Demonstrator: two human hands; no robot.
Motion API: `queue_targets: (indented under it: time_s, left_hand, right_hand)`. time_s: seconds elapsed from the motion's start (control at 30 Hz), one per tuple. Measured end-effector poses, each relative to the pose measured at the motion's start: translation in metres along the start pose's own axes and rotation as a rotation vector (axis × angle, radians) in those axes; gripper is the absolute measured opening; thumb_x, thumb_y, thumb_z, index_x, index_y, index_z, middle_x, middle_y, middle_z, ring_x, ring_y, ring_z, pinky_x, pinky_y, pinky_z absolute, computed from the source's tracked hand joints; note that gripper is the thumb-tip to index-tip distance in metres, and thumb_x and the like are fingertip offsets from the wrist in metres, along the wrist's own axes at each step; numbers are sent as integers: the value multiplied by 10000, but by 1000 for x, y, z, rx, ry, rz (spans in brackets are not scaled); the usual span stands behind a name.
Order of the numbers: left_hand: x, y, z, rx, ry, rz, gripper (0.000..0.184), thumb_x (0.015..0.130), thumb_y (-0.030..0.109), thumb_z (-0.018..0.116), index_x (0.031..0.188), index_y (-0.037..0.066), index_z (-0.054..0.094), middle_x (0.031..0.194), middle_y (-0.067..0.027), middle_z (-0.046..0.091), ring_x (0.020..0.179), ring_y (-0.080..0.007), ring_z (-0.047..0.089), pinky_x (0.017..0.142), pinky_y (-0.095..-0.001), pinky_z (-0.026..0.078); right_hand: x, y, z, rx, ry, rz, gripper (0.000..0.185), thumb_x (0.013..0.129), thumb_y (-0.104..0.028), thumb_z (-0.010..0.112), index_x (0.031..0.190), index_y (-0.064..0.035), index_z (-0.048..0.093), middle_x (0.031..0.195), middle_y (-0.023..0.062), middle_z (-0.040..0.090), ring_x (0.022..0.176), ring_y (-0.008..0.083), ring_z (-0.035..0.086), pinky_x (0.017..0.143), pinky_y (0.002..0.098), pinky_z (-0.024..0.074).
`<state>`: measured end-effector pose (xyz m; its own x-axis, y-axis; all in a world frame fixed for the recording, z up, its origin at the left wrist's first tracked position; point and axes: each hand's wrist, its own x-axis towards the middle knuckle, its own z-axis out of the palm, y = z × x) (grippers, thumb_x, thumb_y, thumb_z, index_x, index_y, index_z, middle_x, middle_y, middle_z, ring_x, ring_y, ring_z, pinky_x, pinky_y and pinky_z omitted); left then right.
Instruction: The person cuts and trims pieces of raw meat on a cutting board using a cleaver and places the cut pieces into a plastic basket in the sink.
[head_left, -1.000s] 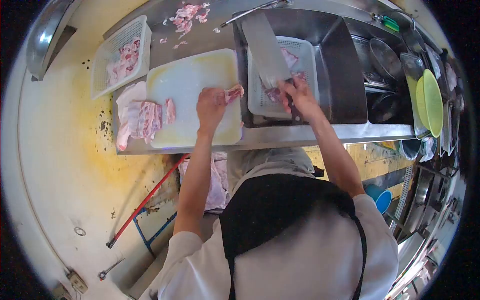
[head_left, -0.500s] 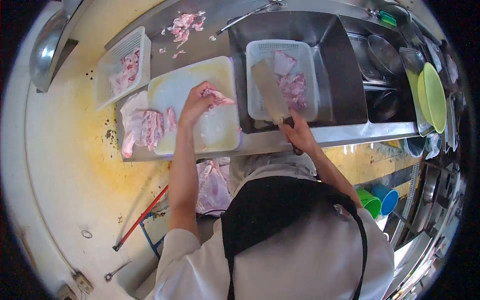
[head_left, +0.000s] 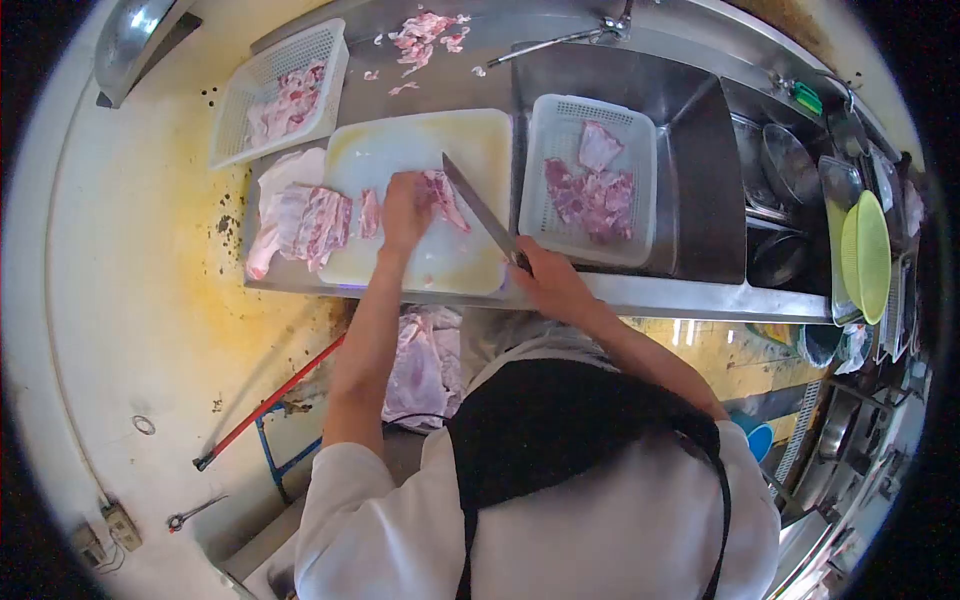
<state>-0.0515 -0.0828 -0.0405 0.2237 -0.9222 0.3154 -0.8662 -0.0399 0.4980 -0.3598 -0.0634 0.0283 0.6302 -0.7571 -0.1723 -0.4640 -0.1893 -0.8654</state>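
Observation:
On the white cutting board (head_left: 460, 265) my left hand (head_left: 405, 212) is closed on a piece of raw meat (head_left: 447, 200), part of which sticks out to the right of the fingers. My right hand (head_left: 550, 280) grips the dark handle of a cleaver (head_left: 482, 208). Its blade is tilted on edge and points up and left, close beside the held piece. Left of my left hand lies a small strip of meat (head_left: 369, 213). A larger slab of ribbed meat (head_left: 315, 225) rests at the board's left edge, partly over the counter.
A white basket with meat (head_left: 335, 75) stands at the back left. In the sink (head_left: 690, 180) sits another white basket (head_left: 647, 225) holding several pieces. Meat scraps (head_left: 425, 38) lie behind the board, near a faucet (head_left: 555, 42). Below the counter hangs more meat (head_left: 415, 365).
The cleaver has moved left from over the sink basket to the board, turning from flat to edge-on. My left hand has lowered its piece to the board. The view has shifted.

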Motion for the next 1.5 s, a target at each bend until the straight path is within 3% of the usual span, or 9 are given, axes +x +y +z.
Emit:
queue_targets:
  time_s: [0.07,0.5,0.6,0.83,0.97,1.07,1.23,1.33,1.5]
  left_hand:
    - [-2,8,6,-20,94,177,171,844,105,612,1008,66,582,1066,-178,587,986,-396,590,771,-476,510]
    - [25,-6,17,19,-90,66,243,730,85,661,962,53,595,1003,-168,618,964,-401,594,771,-491,506]
    - [26,-5,15,-31,-120,-28,220,756,121,668,958,57,610,909,-166,670,878,-384,640,762,-475,519]
    - [3,-4,-35,-99,-295,-235,190,772,217,649,816,32,662,809,-158,685,778,-349,654,704,-433,510]
    - [-21,-23,-54,-129,-457,-339,188,797,202,628,808,16,659,821,-157,689,757,-362,659,687,-434,506]
    - [-41,-46,-52,3,-229,-121,165,839,183,607,842,26,658,842,-168,691,763,-379,663,673,-443,506]
    - [-59,-35,-58,-145,-103,-264,137,859,193,631,919,70,638,834,-149,687,793,-382,664,670,-457,507]
    - [-66,-14,-55,-126,-132,-217,157,859,220,665,928,83,631,817,-132,684,787,-369,665,665,-453,506]
    - [-72,-1,-55,-69,-232,-294,234,868,276,692,946,68,617,822,-121,679,795,-323,656,718,-436,500]
  right_hand:
    - [7,2,14,-31,46,-45,374,942,-225,571,1232,-8,478,833,242,632,805,452,626,726,528,466]
    - [107,-43,45,-384,-33,132,283,919,-147,513,1139,17,439,875,287,671,863,484,663,787,580,519]
    - [64,-26,43,-380,-86,133,287,939,-171,513,1143,4,412,836,349,631,820,543,625,736,622,483]
    - [-51,-31,1,-307,-173,440,307,946,-225,532,1165,-27,447,884,290,661,873,520,628,772,618,473]
    - [-49,-25,25,-149,5,227,275,941,-201,554,1149,-46,462,849,299,648,847,521,620,757,623,458]
    - [-34,-40,42,-60,27,213,282,939,-189,563,1156,-39,465,848,302,644,837,510,624,739,611,464]
    - [-18,-86,56,51,141,167,283,949,-162,569,1168,-20,461,804,282,638,809,515,608,706,589,439]
    - [-9,-68,75,-230,-24,232,296,951,-162,567,1184,-13,464,815,286,641,816,519,606,716,583,440]
    - [-19,-46,49,-157,-34,215,270,955,-161,565,1151,-7,461,802,283,633,818,519,603,706,573,437]
